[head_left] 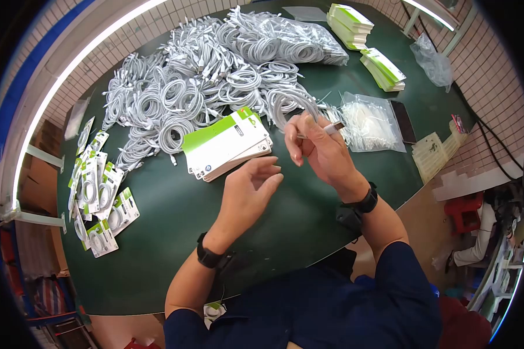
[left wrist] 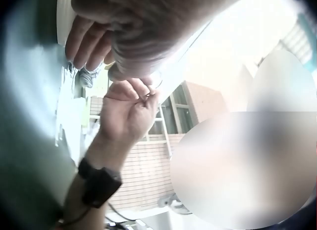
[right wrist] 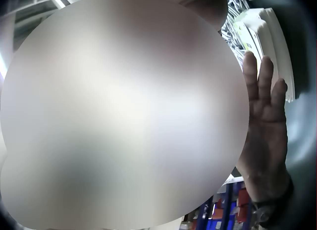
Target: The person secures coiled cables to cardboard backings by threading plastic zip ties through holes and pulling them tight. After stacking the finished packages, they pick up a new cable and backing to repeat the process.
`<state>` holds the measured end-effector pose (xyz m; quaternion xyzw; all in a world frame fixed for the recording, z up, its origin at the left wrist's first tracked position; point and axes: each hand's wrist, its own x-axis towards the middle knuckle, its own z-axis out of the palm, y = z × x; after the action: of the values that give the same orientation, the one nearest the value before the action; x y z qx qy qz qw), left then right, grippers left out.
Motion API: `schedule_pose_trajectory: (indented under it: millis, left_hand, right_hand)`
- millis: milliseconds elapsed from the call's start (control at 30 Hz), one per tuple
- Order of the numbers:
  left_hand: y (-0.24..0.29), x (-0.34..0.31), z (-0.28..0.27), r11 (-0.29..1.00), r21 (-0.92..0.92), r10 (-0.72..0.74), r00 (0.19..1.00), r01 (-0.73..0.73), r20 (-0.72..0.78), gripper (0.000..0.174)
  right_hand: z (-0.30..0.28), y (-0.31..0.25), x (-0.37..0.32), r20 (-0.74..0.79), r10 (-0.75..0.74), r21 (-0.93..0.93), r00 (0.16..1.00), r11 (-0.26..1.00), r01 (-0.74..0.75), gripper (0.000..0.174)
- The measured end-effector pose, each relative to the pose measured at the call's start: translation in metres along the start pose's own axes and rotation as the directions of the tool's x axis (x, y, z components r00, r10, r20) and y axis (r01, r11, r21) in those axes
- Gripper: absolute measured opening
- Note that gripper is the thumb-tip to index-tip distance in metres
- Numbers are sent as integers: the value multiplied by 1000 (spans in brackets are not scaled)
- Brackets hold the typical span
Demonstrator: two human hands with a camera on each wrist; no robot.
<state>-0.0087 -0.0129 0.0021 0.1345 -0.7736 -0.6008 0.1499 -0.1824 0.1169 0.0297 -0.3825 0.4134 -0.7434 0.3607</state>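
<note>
My right hand pinches a coiled grey USB cable above the table, its metal plug sticking out past the thumb. Lower and to the left, my left hand hovers with loosely bent fingers and nothing in it. Just beyond its fingertips lies a stack of white and green cards. The right wrist view shows the left hand with its fingers extended beside the stacked cards. In the left wrist view the right hand appears behind the left, its cable mostly hidden.
A big pile of coiled cables covers the far side, with a plastic bag of more coils. Carded cables lie at the left. At the right are card stacks, a bag of white ties and a dark phone.
</note>
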Motion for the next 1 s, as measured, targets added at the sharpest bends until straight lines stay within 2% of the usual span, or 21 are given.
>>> schedule_pose_trajectory:
  millis: [33, 100, 133, 233, 267, 367, 400, 433, 500, 567, 733, 867, 933, 967, 1000]
  left_hand:
    - [8, -4, -5, 964, -259, -53, 998, 56, 19, 50]
    - [32, -13, -14, 851, -524, -63, 997, 30, -46, 47]
    - [35, -14, -20, 832, -553, -63, 997, 30, -41, 47]
    - [37, -16, -35, 778, -629, -63, 996, 7, -67, 46]
    - [36, -17, -36, 762, -647, -67, 992, -16, -104, 45]
    - [38, -16, -33, 768, -631, -103, 950, -112, -293, 38]
    - [38, -13, -33, 759, -639, -125, 935, -125, -332, 37]
    - [35, -12, -32, 749, -648, -150, 917, -139, -370, 36]
    - [24, -12, -31, 662, -740, -162, 942, -117, -294, 40]
    - [22, -13, -29, 578, -811, -199, 948, -91, -248, 42]
    - [11, -11, -28, 561, -826, -256, 937, -56, -237, 45]
    - [6, -13, -29, 562, -826, -254, 943, -36, -214, 48]
    - [14, -13, -26, 578, -816, -328, 920, 17, -213, 50]
    - [17, -13, -25, 584, -811, -361, 908, 44, -211, 52]
    - [14, -13, -28, 555, -831, -326, 930, 42, -170, 52]
  right_hand:
    - [8, -4, -1, 54, 69, 122, 996, 990, -75, 35]
    - [24, -8, -1, 190, 177, 348, 966, 908, -235, 37]
    - [29, -10, 1, 325, 227, 478, 918, 798, -367, 40]
    - [43, -5, 6, 501, 234, 576, 833, 628, -524, 42]
    - [46, 0, 7, 508, 246, 573, 825, 619, -537, 42]
    - [51, 3, 8, 395, 381, 449, 836, 714, -537, 40]
    - [55, 1, 7, 305, 434, 398, 848, 750, -528, 41]
    - [56, 2, 7, 252, 425, 302, 870, 819, -487, 38]
    - [57, 4, 5, 156, 390, 84, 908, 910, -406, 33]
    - [65, 3, 2, 113, 378, 23, 919, 923, -383, 28]
    - [74, 19, -6, -24, 359, 11, 933, 933, -359, 37]
    - [84, 24, -12, -189, 222, -162, 957, 954, -253, 33]
    - [83, 29, -12, -251, 115, -228, 961, 958, -175, 28]
    - [81, 31, -11, -230, 135, -253, 964, 948, -193, 29]
    - [77, 34, -11, -209, 154, -278, 966, 937, -210, 30]
